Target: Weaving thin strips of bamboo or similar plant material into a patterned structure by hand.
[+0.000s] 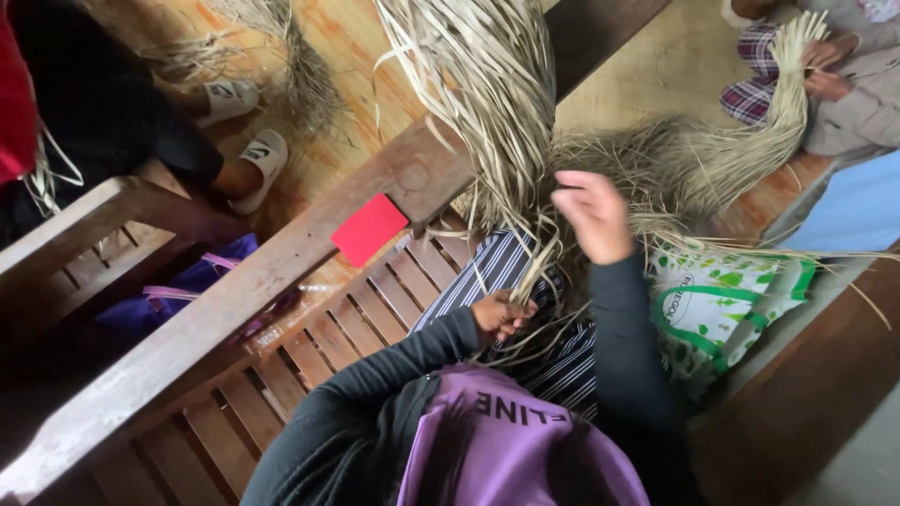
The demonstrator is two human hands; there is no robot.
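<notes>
straw bundle (487, 84): cut off by top edge, upper centre.
right hand (591, 215): motion-blurred, fingers indistinct.
left hand (499, 317): fingertips buried among strands.
other person (844, 84): cropped at upper right corner.
white sandals (253, 164): partly hidden behind bench rail.

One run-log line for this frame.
left hand: grips straw strands | right hand: raised, open, among strands | seat: wooden bench | nearby: red card

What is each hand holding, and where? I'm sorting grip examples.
The left hand pinches pale dried straw strands near their lower ends. The right hand is raised among them, blurred; its hold cannot be told.
</notes>
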